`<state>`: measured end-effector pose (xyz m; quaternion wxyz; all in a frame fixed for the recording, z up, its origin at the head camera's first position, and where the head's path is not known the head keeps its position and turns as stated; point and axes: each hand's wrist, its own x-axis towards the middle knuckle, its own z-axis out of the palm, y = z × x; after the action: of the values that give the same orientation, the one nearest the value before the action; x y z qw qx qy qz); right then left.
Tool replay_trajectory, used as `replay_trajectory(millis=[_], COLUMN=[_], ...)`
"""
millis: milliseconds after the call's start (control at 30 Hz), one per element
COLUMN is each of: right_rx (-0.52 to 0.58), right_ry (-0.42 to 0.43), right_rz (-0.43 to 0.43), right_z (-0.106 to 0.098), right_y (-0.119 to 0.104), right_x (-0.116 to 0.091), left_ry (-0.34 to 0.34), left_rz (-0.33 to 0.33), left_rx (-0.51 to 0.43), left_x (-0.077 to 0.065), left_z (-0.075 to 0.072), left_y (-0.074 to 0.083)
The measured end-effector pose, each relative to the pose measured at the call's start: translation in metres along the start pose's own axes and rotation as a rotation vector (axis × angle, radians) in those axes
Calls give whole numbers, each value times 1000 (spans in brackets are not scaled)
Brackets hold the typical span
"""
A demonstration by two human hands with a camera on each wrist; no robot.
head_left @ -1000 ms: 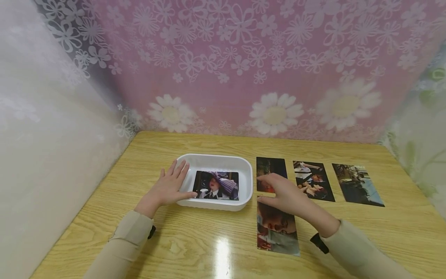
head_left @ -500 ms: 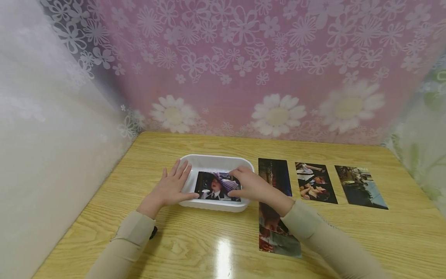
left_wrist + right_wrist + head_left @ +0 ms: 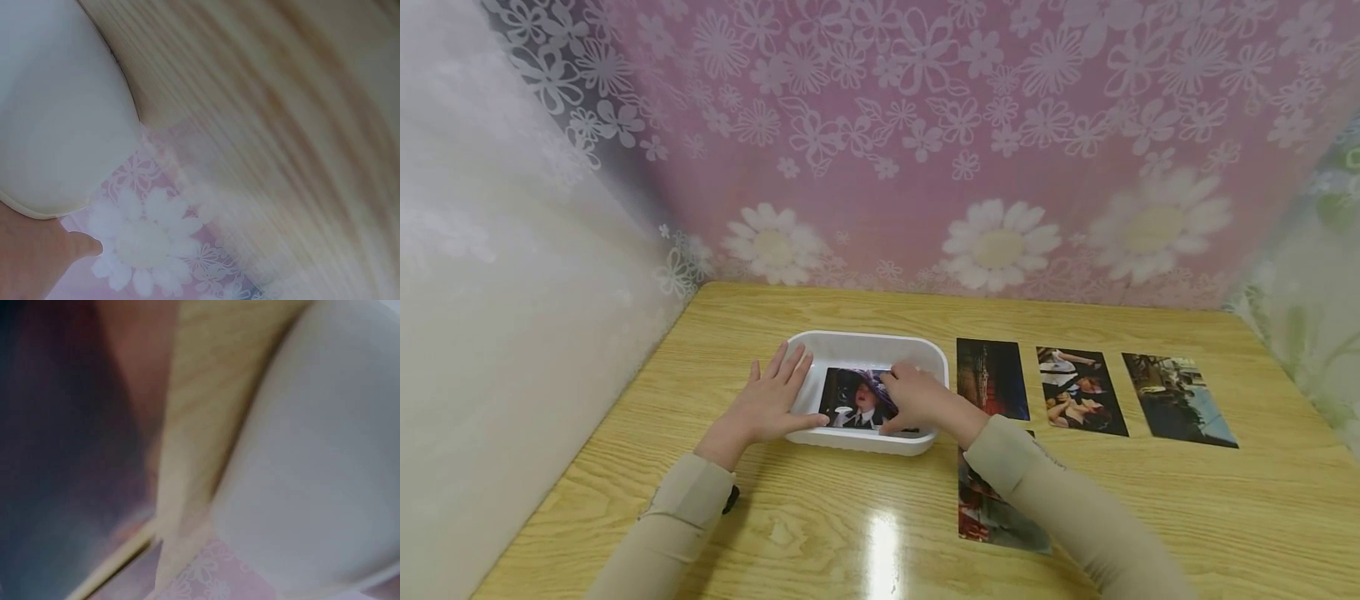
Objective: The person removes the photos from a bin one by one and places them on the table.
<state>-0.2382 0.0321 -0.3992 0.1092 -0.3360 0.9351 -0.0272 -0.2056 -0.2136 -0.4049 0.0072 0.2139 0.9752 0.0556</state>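
A white oval-cornered tray (image 3: pixel 865 337) stands on the table, with a photo print (image 3: pixel 850 400) of a person in a purple hat lying inside. My left hand (image 3: pixel 763 404) is spread over the tray's left end, fingers straight and thumb along the near rim. Over the right half of the print, my right hand (image 3: pixel 921 402) pinches it, thumb at the near long edge and fingertips at the far one. That hand hides the print's right part. The outer tray wall (image 3: pixel 56 106) fills the corner of the left wrist view, and a blurred print (image 3: pixel 69 462) shows in the right wrist view.
Right of the tray, a dark night-scene print (image 3: pixel 992 379), a print with several figures (image 3: pixel 1081 393) and a waterside print (image 3: pixel 1180 400) lie in a row. Another print (image 3: pixel 996 521) lies nearer, partly under the right sleeve (image 3: pixel 1037 483). A pink flowered backdrop (image 3: pixel 880 183) stands behind.
My right hand has moved left from over the table prints into the tray, onto the photo print, uncovering the dark night-scene print. My left hand keeps its place.
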Motion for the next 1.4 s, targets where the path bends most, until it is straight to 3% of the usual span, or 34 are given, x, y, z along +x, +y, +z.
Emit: replay_trajectory(millis=[300,533,1033,1233,1400], right_rx=[-55,-15,-35,20,121], right_ry=[-58,8,41,79,155], right_rz=[78,113,150,151,132], right_z=[12,14,13,11,10], right_y=[-2,-3,-4,-3,1], right_x=[7,10,12,12,14], left_ry=[-4,-4,-5,-8,30], left_rz=[-2,-7,-12,-11,11], left_rx=[11,19,10,-6,-24], left_x=[0,0,-1,-1,-2], left_z=[1,1,1,0,0], left_y=[1,0,0,0,0])
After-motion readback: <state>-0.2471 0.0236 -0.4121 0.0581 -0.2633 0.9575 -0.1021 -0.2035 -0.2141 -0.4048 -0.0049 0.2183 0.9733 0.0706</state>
